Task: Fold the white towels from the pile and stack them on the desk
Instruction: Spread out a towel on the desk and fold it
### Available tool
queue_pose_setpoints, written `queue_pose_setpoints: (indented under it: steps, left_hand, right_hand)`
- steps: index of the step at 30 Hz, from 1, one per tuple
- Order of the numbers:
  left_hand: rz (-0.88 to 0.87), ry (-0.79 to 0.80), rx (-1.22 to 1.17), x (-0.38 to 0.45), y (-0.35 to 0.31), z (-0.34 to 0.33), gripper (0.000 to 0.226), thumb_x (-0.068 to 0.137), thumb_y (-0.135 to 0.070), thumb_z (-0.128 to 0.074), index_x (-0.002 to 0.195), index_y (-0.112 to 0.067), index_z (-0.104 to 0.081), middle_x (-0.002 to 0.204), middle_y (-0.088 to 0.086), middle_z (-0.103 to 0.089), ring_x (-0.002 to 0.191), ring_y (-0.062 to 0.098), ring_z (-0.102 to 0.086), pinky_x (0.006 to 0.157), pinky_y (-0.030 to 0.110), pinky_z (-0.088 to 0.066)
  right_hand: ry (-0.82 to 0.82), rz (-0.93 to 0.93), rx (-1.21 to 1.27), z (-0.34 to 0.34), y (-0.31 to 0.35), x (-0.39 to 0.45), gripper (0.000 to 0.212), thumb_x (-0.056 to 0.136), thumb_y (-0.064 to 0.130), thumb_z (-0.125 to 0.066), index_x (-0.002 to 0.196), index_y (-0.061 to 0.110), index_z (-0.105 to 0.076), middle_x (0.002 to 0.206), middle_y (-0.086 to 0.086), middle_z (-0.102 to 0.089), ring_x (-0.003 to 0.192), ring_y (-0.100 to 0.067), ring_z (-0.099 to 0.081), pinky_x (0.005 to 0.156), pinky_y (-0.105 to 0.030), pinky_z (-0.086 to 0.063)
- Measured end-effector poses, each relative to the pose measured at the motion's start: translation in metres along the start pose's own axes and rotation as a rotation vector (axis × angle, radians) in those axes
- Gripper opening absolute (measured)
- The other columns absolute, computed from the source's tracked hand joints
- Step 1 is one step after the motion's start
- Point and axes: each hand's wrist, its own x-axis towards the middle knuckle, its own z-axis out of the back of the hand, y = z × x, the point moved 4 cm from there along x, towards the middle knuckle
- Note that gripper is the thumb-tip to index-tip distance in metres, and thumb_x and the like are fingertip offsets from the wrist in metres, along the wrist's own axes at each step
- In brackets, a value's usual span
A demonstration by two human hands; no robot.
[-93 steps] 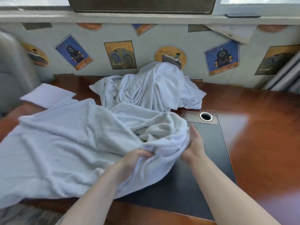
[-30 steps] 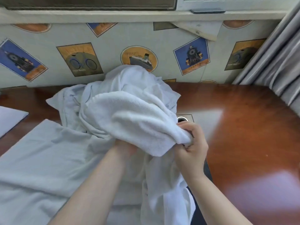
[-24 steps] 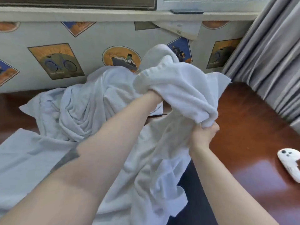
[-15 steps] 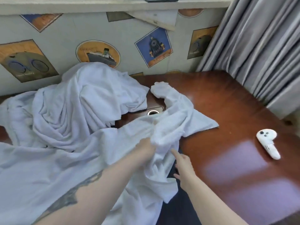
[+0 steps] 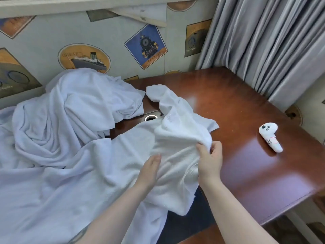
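A small white terry towel (image 5: 177, 131) lies crumpled on the desk (image 5: 246, 155), on top of a large pale sheet-like towel (image 5: 52, 182) that spreads to the left. My right hand (image 5: 209, 159) pinches a fold of the small towel between thumb and fingers. Flat on the towel just to its left rests my left hand (image 5: 151, 166), fingers straight. Behind them a heap of white towels (image 5: 79, 110) leans against the wall.
A white hand-held controller (image 5: 270, 137) lies on the brown desk at the right. Grey curtains (image 5: 272, 41) hang at the right rear. A dark desk mat (image 5: 190, 221) shows under the towels, with a metal cable hole (image 5: 150, 117) behind.
The small towel was lifted up and over to the right, then dropped onto the desk. My right hand has taken a fold of it again, and my left hand now lies flat.
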Motion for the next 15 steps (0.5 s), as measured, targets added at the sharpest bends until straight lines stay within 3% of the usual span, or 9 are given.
queue_pose_setpoints:
  steps: [3,5,7,9,11,15]
  left_hand:
    - [0.025,-0.041,0.468,0.003,0.02,0.004,0.054,0.096,-0.05,-0.048,0.143,-0.024,-0.042,0.151,-0.001,-0.037,0.14,0.02,-0.032,0.112,0.039,-0.029]
    - [0.149,0.058,0.72,-0.003,0.044,0.0,0.073,0.093,-0.061,-0.044,0.153,-0.026,-0.022,0.163,0.0,-0.006,0.15,0.023,-0.001,0.118,0.049,-0.014]
    - [0.193,0.113,0.872,-0.007,0.061,-0.006,0.085,0.09,-0.068,-0.04,0.156,-0.03,-0.001,0.162,-0.002,0.019,0.148,0.022,0.021,0.118,0.055,-0.005]
    - [0.201,0.098,0.945,-0.006,0.067,-0.007,0.09,0.088,-0.071,-0.04,0.154,-0.033,0.007,0.16,-0.002,0.026,0.147,0.023,0.025,0.117,0.059,-0.004]
    - [0.215,0.087,0.98,0.0,0.068,0.002,0.091,0.089,-0.068,-0.044,0.153,-0.034,0.011,0.159,0.001,0.028,0.146,0.026,0.025,0.116,0.061,-0.006]
    - [0.354,-0.047,0.993,0.018,0.077,0.075,0.088,0.091,-0.066,-0.044,0.154,-0.035,0.009,0.161,0.011,0.02,0.148,0.032,0.014,0.118,0.055,-0.007]
  right_hand:
    - [-0.5,0.319,0.066,0.052,0.032,0.007,0.019,0.074,0.01,-0.051,0.086,0.02,-0.042,0.091,0.0,-0.045,0.078,-0.008,-0.044,0.079,-0.011,-0.038]
    - [-0.588,0.432,-0.085,0.069,0.032,0.004,0.024,0.072,0.001,-0.049,0.093,0.013,-0.047,0.101,-0.008,-0.043,0.093,-0.018,-0.046,0.091,-0.02,-0.038]
    - [-0.365,0.325,-0.447,0.063,0.012,0.003,0.022,0.074,-0.002,-0.057,0.093,0.008,-0.054,0.104,-0.014,-0.048,0.098,-0.031,-0.052,0.088,-0.035,-0.042]
    - [0.166,0.014,-0.737,0.043,-0.03,-0.009,0.025,0.075,0.002,-0.065,0.097,0.013,-0.061,0.114,-0.012,-0.051,0.106,-0.032,-0.054,0.091,-0.034,-0.044]
    - [0.479,-0.088,-0.774,0.027,-0.054,-0.034,0.029,0.077,0.004,-0.061,0.1,0.021,-0.064,0.119,-0.005,-0.048,0.109,-0.022,-0.054,0.091,-0.025,-0.041]
    - [0.76,-0.02,-0.583,0.009,-0.051,-0.063,0.037,0.07,0.001,-0.061,0.092,0.031,-0.062,0.111,0.005,-0.047,0.095,0.004,-0.051,0.075,-0.003,-0.037]
